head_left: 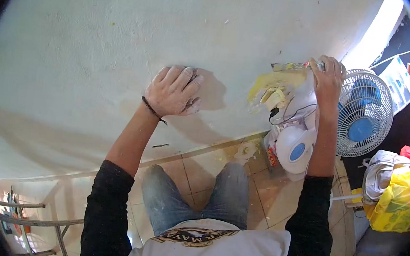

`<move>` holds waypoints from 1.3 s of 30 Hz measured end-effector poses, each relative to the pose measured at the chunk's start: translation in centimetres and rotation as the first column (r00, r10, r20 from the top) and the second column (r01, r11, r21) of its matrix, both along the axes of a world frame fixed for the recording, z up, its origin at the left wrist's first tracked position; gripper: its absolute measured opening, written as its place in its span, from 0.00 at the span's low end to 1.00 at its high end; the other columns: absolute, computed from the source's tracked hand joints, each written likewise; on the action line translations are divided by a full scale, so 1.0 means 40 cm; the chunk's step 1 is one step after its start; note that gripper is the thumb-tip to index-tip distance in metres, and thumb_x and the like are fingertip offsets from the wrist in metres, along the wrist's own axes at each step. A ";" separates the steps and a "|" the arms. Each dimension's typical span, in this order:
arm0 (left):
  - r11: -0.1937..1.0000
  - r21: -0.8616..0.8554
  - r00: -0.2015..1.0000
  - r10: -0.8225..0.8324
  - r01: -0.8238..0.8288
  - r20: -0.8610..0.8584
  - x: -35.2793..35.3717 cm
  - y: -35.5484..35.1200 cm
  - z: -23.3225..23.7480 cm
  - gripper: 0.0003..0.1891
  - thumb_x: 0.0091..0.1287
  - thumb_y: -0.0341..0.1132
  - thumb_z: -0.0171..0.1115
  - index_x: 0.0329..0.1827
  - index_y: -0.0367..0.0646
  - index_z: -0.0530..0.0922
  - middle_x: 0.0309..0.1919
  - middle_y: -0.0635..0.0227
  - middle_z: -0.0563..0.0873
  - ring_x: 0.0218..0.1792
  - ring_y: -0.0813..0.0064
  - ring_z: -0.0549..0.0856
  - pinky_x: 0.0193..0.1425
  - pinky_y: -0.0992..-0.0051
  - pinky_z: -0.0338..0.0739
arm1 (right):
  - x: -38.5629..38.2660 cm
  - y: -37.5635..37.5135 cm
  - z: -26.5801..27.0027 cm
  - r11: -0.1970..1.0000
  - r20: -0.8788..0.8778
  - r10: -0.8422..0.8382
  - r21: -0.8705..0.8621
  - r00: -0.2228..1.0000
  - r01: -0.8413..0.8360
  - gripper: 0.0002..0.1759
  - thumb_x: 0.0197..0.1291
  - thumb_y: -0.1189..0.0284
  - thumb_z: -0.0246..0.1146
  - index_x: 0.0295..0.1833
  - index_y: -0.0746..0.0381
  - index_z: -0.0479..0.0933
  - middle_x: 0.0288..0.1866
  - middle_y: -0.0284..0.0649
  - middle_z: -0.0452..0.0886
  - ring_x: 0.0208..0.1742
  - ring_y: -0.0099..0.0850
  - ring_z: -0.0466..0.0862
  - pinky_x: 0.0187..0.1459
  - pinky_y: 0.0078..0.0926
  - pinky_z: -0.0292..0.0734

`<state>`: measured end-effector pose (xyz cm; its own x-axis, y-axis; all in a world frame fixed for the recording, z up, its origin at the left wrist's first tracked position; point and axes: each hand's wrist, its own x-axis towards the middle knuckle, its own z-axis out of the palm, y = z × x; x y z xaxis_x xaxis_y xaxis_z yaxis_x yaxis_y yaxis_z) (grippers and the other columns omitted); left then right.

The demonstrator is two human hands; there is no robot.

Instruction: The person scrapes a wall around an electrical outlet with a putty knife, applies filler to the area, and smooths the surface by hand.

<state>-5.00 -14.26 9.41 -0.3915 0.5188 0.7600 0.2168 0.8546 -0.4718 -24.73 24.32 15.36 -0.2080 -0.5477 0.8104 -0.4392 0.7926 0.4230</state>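
Gripping a narrow, flat, yellow-stained tool [288, 67] by the pale wall [89, 52], above a yellow patch [294, 78], the right hand [327, 74] is well apart from the dust-whitened left hand [173, 90], whose grip I cannot tell. "MAYA" marks the white shirt [252, 253].

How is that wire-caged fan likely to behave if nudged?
The fan is probably light for its size, its cage being mostly open wire. Those thin wires might flex under a push. Its round head could tip or swivel; its support is hard to make out.
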 end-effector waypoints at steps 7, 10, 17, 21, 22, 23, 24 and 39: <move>1.000 0.010 1.000 -0.008 0.008 0.008 -0.005 -0.003 -0.005 0.24 0.53 0.50 0.64 0.49 0.47 0.80 0.45 0.63 0.81 0.44 0.64 0.81 0.43 0.64 0.76 | 0.015 -0.071 -0.014 0.982 0.053 0.049 0.178 0.997 -0.057 0.16 0.62 0.69 0.59 0.53 0.43 0.84 0.56 0.35 0.78 0.62 0.36 0.74 0.68 0.53 0.60; 1.000 0.002 1.000 -0.005 0.005 -0.003 -0.003 -0.001 -0.001 0.23 0.53 0.50 0.63 0.49 0.48 0.80 0.46 0.63 0.81 0.44 0.65 0.81 0.42 0.64 0.76 | 0.024 -0.067 -0.005 0.973 0.083 0.092 0.203 0.992 -0.108 0.17 0.62 0.70 0.58 0.53 0.43 0.84 0.57 0.36 0.78 0.63 0.37 0.74 0.70 0.55 0.58; 0.998 0.028 0.999 -0.052 0.053 -0.012 -0.006 -0.002 -0.002 0.23 0.52 0.50 0.65 0.47 0.45 0.81 0.41 0.61 0.82 0.39 0.62 0.81 0.41 0.62 0.76 | 0.057 -0.121 -0.085 0.941 0.096 0.101 0.313 0.990 -0.126 0.15 0.59 0.69 0.61 0.51 0.43 0.84 0.57 0.35 0.78 0.62 0.36 0.75 0.68 0.57 0.59; 1.000 0.013 1.000 -0.007 0.007 0.004 -0.001 -0.008 -0.003 0.23 0.52 0.49 0.64 0.49 0.47 0.80 0.45 0.63 0.81 0.43 0.64 0.81 0.42 0.64 0.77 | 0.058 -0.064 -0.030 0.973 0.035 -0.022 0.231 0.999 0.014 0.13 0.60 0.68 0.61 0.49 0.44 0.84 0.56 0.34 0.78 0.61 0.35 0.75 0.67 0.55 0.60; 1.000 0.010 1.000 -0.010 0.010 -0.002 -0.004 -0.010 -0.004 0.23 0.52 0.49 0.64 0.48 0.47 0.80 0.45 0.63 0.81 0.43 0.64 0.81 0.42 0.64 0.77 | 0.055 -0.071 -0.046 0.972 0.043 -0.025 0.235 0.999 0.014 0.13 0.60 0.68 0.61 0.49 0.44 0.84 0.56 0.34 0.78 0.61 0.35 0.75 0.67 0.55 0.60; 1.000 0.009 1.000 -0.017 0.018 -0.006 -0.005 -0.006 -0.007 0.23 0.52 0.48 0.65 0.48 0.47 0.80 0.45 0.63 0.81 0.42 0.64 0.81 0.42 0.64 0.76 | 0.048 -0.084 -0.076 0.973 0.068 -0.002 0.230 0.998 -0.013 0.13 0.59 0.67 0.62 0.48 0.43 0.84 0.56 0.34 0.78 0.61 0.35 0.75 0.67 0.56 0.60; 1.000 0.016 1.000 -0.024 0.024 -0.003 -0.008 -0.004 -0.009 0.23 0.52 0.48 0.65 0.48 0.47 0.80 0.45 0.63 0.81 0.42 0.64 0.81 0.42 0.64 0.76 | 0.044 -0.097 -0.106 0.974 0.088 0.019 0.223 0.996 -0.039 0.12 0.59 0.67 0.62 0.48 0.43 0.84 0.56 0.33 0.78 0.61 0.35 0.75 0.67 0.56 0.60; 1.000 0.013 0.999 -0.027 0.028 -0.028 -0.006 -0.006 -0.010 0.24 0.50 0.49 0.66 0.49 0.48 0.80 0.45 0.64 0.81 0.44 0.64 0.80 0.46 0.64 0.77 | 0.064 -0.125 -0.185 0.920 0.225 0.105 0.349 0.969 -0.181 0.12 0.58 0.66 0.61 0.48 0.45 0.84 0.57 0.36 0.77 0.64 0.35 0.73 0.67 0.60 0.60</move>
<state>-5.24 -14.49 9.02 -0.3559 0.5186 0.7774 0.2273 0.8550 -0.4662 -22.16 19.30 7.97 -0.2401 -0.8324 0.4995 -0.6405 0.5224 0.5628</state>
